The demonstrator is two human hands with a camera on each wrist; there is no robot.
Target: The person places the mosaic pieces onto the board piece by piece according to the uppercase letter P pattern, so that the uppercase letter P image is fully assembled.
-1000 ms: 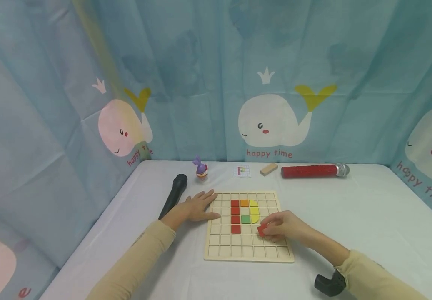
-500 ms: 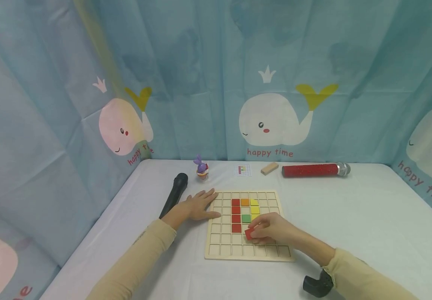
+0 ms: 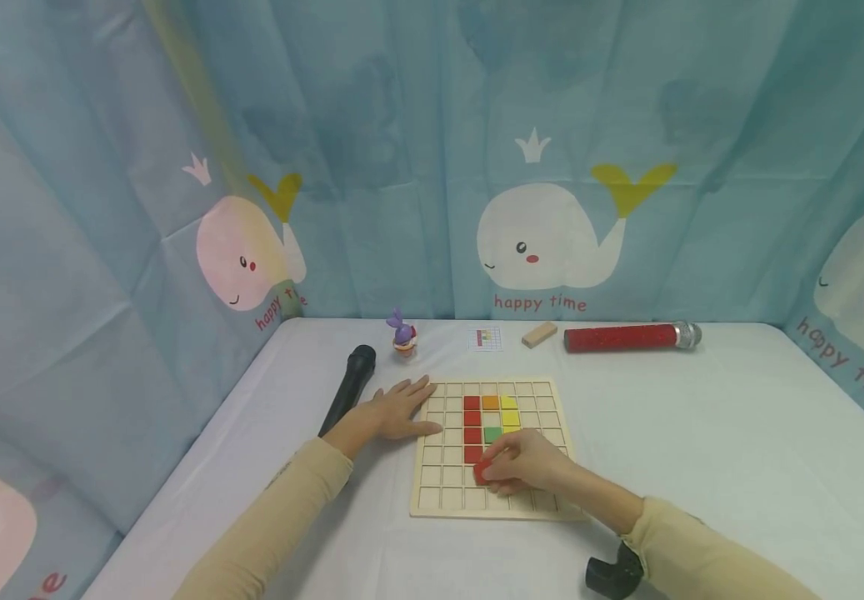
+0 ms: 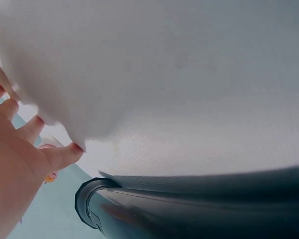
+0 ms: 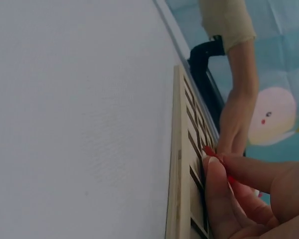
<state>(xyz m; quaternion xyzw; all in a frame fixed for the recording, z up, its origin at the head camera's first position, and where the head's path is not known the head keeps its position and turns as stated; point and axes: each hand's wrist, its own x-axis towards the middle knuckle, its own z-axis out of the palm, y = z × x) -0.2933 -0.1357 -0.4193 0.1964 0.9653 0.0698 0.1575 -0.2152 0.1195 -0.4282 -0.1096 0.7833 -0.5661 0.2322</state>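
Note:
A wooden grid board (image 3: 432, 500) lies on the table. My right hand (image 3: 527, 462) pinches a red square tile (image 3: 481, 474) between thumb and fingertips, at the board just below a column of red tiles (image 3: 472, 419). The right wrist view shows the red tile (image 5: 208, 150) only edge-on; whether it touches the board cannot be told. An orange tile (image 3: 490, 402), yellow tiles (image 3: 510, 418) and a green tile (image 3: 492, 435) sit in cells right of the column, the lowest yellow one mostly hidden. My left hand (image 3: 396, 413) rests on the board's left edge, fingers spread.
A black microphone (image 3: 352, 375) lies beside my left forearm. Along the back stand a purple-eared figurine (image 3: 403, 337), a small pattern card (image 3: 486, 338), a wooden block (image 3: 540, 335) and a red microphone (image 3: 621, 338). A black wrist mount (image 3: 615, 573) hangs below my right sleeve.
My right hand has carried the red tile leftward and slightly nearer to me, from the board's right part to below the red column. The left hand stays in place.

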